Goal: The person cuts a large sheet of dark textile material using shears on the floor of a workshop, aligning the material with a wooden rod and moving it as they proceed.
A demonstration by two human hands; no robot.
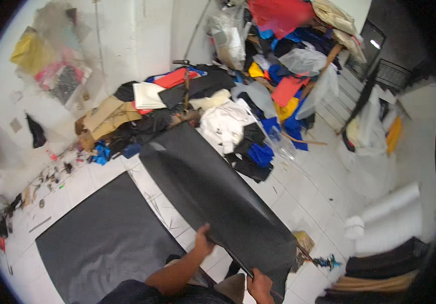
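Along the near edge of the long black sheet (223,190): both hands on it. Left hand (204,241) has its fingers curled around the edge, near mid-length, thumb side up. Right hand (261,285) is clenched on the same edge, nearer the lower right end. Undersides of both grips hidden, so exact finger placement can't be told.

Held sheet runs diagonally, upper left to lower right, in front of the person. Mostly smooth, glossy streak toward its right side. Can't tell how much of it touches the floor.

Just left of it: second dark sheet (106,230), lying flat on the white tile floor (299,190), near corner running under the left forearm in view. Thin dark slivers (163,209) on the tiles in the gap between the two sheets.

By the held sheet's lower right end: brown carton piece (304,241), then a small blue-and-black item (328,262), too blurred to identify.

Past the far end: white cloth bundle (223,124), black and blue fabric just beside it. Farther back, big mixed heap of fabric (291,88) in red, blue, yellow, plus clear plastic. Brown cardboard (109,115) to the left of that, near the white wall (152,30).

Far right: white roll (392,218), dark folded cloth (387,261) just below it.
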